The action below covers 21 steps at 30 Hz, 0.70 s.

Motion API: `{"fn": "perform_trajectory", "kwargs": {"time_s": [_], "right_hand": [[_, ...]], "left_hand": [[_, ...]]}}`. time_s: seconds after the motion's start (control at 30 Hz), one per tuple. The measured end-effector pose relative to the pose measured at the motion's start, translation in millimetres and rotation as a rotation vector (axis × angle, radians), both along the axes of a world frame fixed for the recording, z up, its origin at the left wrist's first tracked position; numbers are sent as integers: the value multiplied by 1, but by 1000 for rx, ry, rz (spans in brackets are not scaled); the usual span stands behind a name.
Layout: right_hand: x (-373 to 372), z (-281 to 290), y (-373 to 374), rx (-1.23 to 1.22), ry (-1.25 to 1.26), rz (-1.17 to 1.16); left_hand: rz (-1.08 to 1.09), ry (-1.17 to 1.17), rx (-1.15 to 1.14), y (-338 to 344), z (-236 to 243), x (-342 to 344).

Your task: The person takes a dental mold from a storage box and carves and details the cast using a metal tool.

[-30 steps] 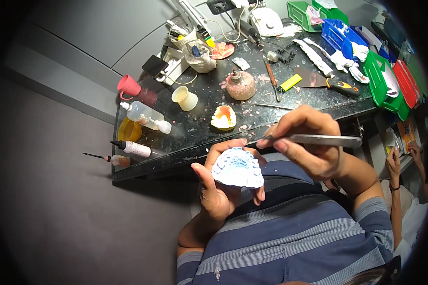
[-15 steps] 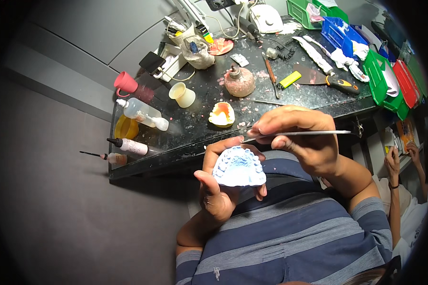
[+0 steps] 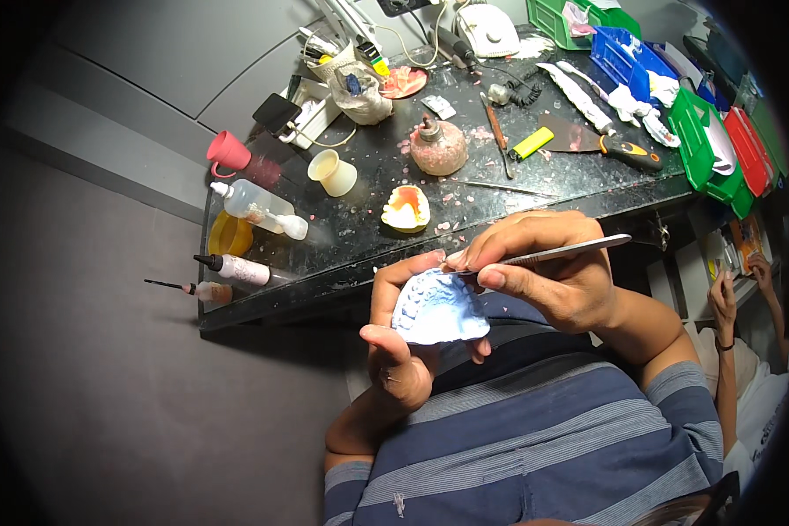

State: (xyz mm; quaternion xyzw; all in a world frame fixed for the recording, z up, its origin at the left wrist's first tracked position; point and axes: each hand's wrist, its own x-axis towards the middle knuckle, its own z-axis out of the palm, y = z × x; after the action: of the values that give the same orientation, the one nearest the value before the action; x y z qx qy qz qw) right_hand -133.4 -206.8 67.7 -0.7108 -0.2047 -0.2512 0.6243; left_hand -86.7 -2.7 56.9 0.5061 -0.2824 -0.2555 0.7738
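Note:
My left hand [image 3: 401, 369] cradles a pale blue dental cast [image 3: 440, 313] with a row of teeth round its rim, thumb at its lower left side. Above it, my right hand [image 3: 554, 278] is closed on a slim metal tool [image 3: 579, 246], its far end at the cast's upper edge among my fingertips. The exact tip is hidden. Beyond my hands on the black bench lies a yellow cast with orange inside [image 3: 406, 209]. A pinkish, stained jar with a spout [image 3: 438, 151] stands behind that.
The cluttered bench [image 3: 324, 280] holds a cream cup [image 3: 332, 174], pink mug [image 3: 228, 151], several bottles, a scraper [image 3: 631, 155], yellow lighter [image 3: 531, 144], coloured bins [image 3: 705, 149] and a lamp arm. At the right, another person's hands [image 3: 726, 307] are by a shelf.
My right hand and the tool have moved down and left onto the cast's upper edge, the tool now tilted. The cast has turned slightly in my left hand.

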Motion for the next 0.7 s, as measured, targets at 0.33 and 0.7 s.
{"fn": "perform_trajectory", "kwargs": {"time_s": [0.33, 0.7], "right_hand": [[2, -2, 2, 42, 34, 7], [5, -7, -3, 153, 218, 114]], "left_hand": [[36, 14, 33, 0, 3, -3], [25, 1, 51, -1, -2, 0]]}}
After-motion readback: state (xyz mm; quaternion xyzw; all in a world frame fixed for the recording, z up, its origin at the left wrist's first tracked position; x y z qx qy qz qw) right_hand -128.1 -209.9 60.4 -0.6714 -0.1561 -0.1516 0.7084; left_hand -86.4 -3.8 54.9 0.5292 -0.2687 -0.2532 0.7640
